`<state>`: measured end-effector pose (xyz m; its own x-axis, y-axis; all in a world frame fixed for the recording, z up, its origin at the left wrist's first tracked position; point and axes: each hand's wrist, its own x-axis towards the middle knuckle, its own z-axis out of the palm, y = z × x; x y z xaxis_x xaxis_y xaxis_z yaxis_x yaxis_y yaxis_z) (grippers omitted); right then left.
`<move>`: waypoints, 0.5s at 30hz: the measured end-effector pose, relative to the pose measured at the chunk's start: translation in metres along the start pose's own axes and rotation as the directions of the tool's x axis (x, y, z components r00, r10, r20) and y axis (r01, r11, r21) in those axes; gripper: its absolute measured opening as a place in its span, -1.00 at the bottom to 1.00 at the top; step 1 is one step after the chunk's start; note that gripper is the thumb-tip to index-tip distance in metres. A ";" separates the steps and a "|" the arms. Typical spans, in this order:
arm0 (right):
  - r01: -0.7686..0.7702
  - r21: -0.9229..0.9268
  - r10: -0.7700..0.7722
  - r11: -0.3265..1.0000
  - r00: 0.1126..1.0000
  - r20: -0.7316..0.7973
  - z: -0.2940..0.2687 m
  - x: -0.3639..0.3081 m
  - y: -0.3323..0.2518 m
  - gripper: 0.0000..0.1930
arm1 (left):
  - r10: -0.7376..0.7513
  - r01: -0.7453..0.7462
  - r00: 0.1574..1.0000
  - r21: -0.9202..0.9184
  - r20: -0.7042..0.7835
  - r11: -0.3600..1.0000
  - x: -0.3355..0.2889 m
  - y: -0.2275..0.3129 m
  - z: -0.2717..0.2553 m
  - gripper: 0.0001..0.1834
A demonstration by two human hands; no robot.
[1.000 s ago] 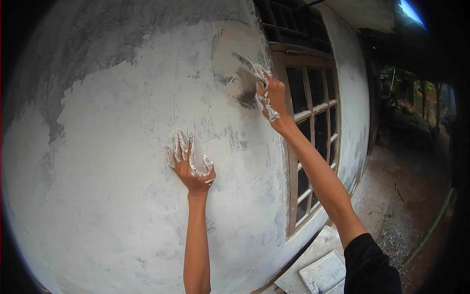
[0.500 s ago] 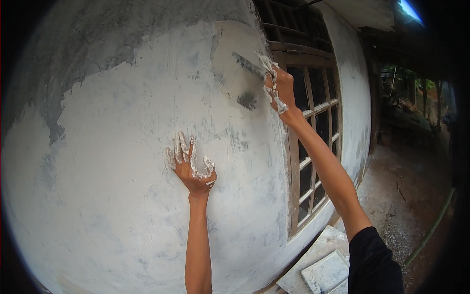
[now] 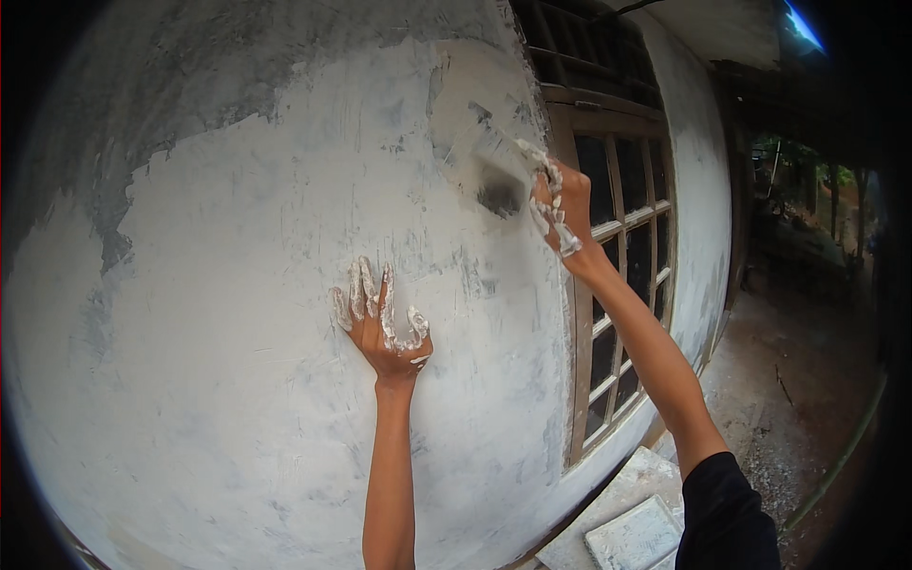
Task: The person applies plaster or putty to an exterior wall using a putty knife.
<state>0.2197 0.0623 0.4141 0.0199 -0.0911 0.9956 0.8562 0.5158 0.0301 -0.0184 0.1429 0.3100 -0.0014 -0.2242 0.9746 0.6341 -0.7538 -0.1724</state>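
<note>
In the head view, the left hand (image 3: 386,334) splays against the whitened wall (image 3: 237,332) while the right hand (image 3: 564,204) grips a putty-smeared blade (image 3: 518,149) beside the window (image 3: 629,176), apparently mid-smoothing, and the next pass seems to call for even pressure over that dark patch (image 3: 500,195).

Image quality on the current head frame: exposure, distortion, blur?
Head view throughout: corners vignetted black; wall softly lit, lower edge curved by the fisheye; sky sliver bright, background at right in deep shadow; tool blade in the right grip indistinct against the wall, perhaps motion blur.
</note>
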 end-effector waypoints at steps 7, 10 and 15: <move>0.074 -0.195 -0.066 0.978 0.997 0.047 0.053 0.049 0.055 -0.83 | 0.001 -0.002 1.000 -0.020 -0.026 1.000 0.000 0.007 0.010 -0.51; 0.016 -0.171 0.022 0.985 0.976 0.217 0.089 -0.038 -0.003 -0.64 | -0.003 0.004 0.999 0.012 -0.032 1.000 -0.004 -0.003 0.007 -0.50; 0.113 0.028 -0.116 0.993 0.975 0.187 0.041 -0.048 -0.041 -0.70 | -0.006 0.006 0.999 -0.009 -0.037 1.000 -0.002 -0.003 0.001 -0.50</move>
<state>0.1622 0.0803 0.3685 -0.1767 0.0103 0.9842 0.8381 0.5259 0.1450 -0.0201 0.1463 0.3092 -0.0339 -0.2418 0.9697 0.6273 -0.7605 -0.1677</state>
